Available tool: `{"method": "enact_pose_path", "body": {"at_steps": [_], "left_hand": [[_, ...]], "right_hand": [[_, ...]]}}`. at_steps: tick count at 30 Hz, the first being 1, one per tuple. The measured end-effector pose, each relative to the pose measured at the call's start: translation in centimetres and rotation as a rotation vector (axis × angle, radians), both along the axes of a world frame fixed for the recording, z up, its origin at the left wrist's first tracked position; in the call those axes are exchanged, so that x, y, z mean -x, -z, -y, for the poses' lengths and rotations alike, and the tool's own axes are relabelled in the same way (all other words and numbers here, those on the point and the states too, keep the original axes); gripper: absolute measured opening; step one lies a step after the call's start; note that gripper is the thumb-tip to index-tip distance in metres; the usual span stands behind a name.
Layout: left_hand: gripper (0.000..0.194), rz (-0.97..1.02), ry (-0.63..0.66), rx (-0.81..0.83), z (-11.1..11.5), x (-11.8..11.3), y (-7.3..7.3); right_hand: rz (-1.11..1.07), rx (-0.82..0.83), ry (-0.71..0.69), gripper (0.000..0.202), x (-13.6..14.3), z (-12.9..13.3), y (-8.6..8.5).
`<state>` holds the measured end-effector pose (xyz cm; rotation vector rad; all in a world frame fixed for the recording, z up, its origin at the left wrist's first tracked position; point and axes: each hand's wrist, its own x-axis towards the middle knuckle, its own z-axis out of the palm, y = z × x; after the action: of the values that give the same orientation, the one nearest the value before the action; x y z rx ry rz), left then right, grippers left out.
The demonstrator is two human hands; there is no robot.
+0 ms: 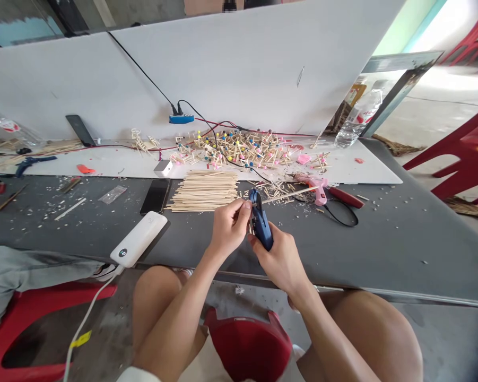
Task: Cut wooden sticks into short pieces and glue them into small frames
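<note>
My right hand (281, 259) is wrapped around the dark blue handles of a hand cutter (261, 225), held upright above the grey table. My left hand (231, 225) pinches a thin wooden stick (292, 195) close to the cutter's head. The stick passes by the jaws and sticks out to the right; whether the blades touch it I cannot tell. Just behind my left hand lies a stack of long wooden sticks (205, 191). Short cut pieces (270, 190) are scattered beyond the cutter. A pink glue gun (320, 192) rests near the stick's far end.
Along the white board lies a heap of short sticks with coloured balls (239, 146). A phone (155, 196), a white power bank (139, 240) and a red-handled tool (345, 197) lie on the table. Water bottle (360, 114) at right. Another person's leg (35, 270) is at left.
</note>
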<state>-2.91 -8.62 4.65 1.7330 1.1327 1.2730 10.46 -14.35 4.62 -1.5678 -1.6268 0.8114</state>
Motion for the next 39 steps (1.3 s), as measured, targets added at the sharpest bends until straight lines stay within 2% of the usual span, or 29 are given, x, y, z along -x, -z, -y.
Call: {"method": "enact_pose_path", "body": {"at_steps": [6,16,39], "left_hand": [[0.032,0.045,0.031,-0.006,-0.1,0.34,0.26],[0.031,0.034,-0.004,-0.046,-0.02,0.29,0.19],[0.036,-0.012,-0.009,-0.022,0.06,0.03,0.47]], "right_hand": [[0.047,-0.033,0.01,0.012,0.09,-0.17,0.22],[0.11,-0.062,-0.007,0.012,-0.04,-0.16,0.18],[0.132,0.008,-0.005,0.011,-0.45,-0.1,0.13]]}}
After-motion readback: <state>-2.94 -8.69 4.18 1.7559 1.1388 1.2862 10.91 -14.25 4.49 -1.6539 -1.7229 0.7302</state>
